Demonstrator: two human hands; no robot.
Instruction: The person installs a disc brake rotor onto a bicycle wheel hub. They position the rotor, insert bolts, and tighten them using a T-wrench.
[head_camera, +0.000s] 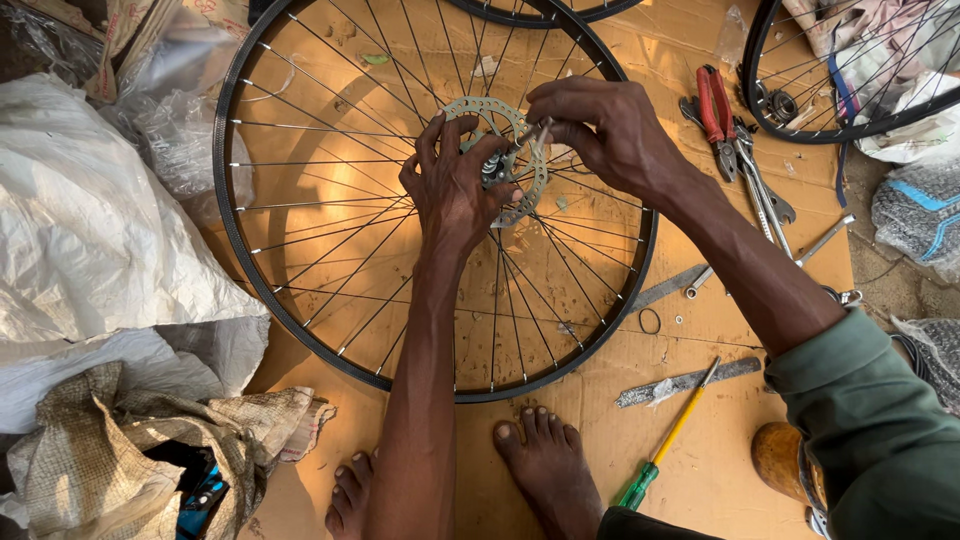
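A black spoked bicycle wheel (300, 300) lies flat on a cardboard sheet (700, 480). At its hub sits a grey perforated brake disc (480, 108). My left hand (455, 185) rests on the disc and hub, fingers gripping the disc's left side. My right hand (600, 130) comes in from the right, its fingertips pinched on a small metal part at the disc's upper right edge. What that part is stays too small to tell. My bare feet (545, 455) stand just below the wheel.
Red-handled pliers (713, 105) and several wrenches (765, 195) lie right of the wheel. A flat file (690, 382), a green-handled screwdriver (665, 445) and a small ring (650, 321) lie lower right. White sacks (80, 230) pile at left. Another wheel (850, 125) lies at top right.
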